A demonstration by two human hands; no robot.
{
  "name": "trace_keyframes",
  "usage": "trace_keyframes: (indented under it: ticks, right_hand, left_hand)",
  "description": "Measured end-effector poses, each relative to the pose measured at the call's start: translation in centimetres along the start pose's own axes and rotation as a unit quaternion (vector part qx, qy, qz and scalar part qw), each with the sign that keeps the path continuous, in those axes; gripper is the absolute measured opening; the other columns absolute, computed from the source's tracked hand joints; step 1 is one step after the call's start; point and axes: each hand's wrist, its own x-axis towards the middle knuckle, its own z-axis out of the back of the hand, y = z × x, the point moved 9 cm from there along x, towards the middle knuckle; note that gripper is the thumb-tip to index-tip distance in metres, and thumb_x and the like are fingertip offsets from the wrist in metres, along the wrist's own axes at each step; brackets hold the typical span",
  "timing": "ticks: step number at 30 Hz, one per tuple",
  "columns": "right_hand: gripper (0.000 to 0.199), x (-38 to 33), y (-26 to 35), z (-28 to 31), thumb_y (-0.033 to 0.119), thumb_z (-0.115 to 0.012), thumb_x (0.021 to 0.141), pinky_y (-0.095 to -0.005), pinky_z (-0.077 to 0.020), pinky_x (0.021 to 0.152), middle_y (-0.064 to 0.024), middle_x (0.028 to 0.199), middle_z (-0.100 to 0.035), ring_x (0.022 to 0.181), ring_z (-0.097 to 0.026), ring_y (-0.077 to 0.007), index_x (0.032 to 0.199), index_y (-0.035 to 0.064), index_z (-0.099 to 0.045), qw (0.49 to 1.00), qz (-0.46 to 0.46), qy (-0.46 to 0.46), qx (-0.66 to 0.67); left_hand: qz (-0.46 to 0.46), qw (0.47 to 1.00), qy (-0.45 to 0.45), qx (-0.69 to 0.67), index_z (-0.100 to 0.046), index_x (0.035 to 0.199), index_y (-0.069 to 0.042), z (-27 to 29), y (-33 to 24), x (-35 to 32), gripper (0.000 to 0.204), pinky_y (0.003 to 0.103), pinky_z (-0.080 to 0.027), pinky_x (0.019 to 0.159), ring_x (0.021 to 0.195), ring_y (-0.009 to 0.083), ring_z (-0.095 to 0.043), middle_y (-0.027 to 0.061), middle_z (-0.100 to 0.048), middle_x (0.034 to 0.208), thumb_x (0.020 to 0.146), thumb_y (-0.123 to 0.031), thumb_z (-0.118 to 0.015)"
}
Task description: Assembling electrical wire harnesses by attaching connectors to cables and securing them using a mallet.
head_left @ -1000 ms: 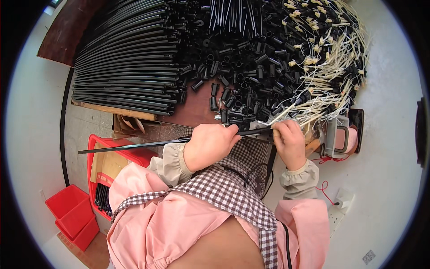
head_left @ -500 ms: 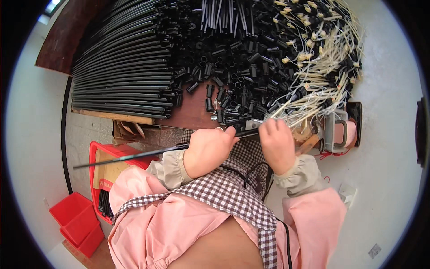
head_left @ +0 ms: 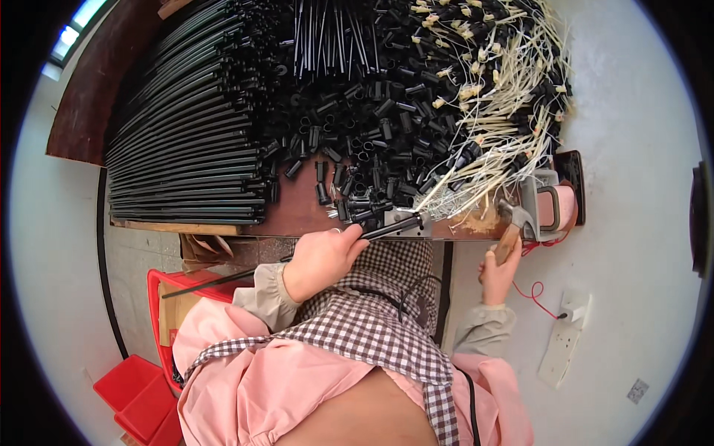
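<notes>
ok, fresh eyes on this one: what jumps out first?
Probably the big stack of black rods at the bench's upper left and the tangle of cream wires at its upper right. Next, at the near edge, the left hand holds a black rod, while the right hand's fingers wrap a hammer's wooden handle, to its right.

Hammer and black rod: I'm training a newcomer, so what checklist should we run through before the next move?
1. Left hand closed around the black rod: ok.
2. Right hand holding the hammer by its wooden handle: ok.
3. Rod's right end over the metal plate: ok.
4. That end clear of the left hand: ok.
5. Hammer head apart from the rod: ok.
6. Anything fitted in the rod's end: cannot tell, too small to make out.
</notes>
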Motion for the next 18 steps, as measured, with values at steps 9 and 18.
trace_keyframes:
  ticks: [9, 18]
  right_hand:
    - [0.042, -7.8, 9.4, -5.2, 0.021, -0.054, 0.09, -0.0218, -0.0399, 0.044, -0.0037, 0.063, -0.049, 0.047, -0.044, -0.0086, 0.128, 0.0065, -0.042, 0.93, 0.06, 0.337, 0.132]
    - [0.036, -4.9, 10.2, -3.4, 0.026, -0.055, 0.09, -0.028, -0.0385, 0.039, -0.0068, 0.061, -0.051, 0.042, -0.045, -0.018, 0.118, 0.005, -0.047, 0.981, -0.056, 0.153, -0.101]
  left_hand:
    - [-0.05, 0.998, 0.013, 0.044, -0.052, 0.082, -0.009, 1.1, -0.2, 0.8, 0.02, 0.042, -0.044, 0.046, 0.053, 0.0323, -0.057, 0.0117, -0.056, 0.058, 0.087, -0.028, -0.056]
    - [-0.068, 0.997, 0.014, 0.034, -0.054, 0.085, -0.009, 1.0, 0.1, 0.9, 0.02, 0.039, -0.045, 0.045, 0.053, 0.0285, -0.058, 0.0113, -0.058, 0.059, 0.085, -0.028, -0.059]
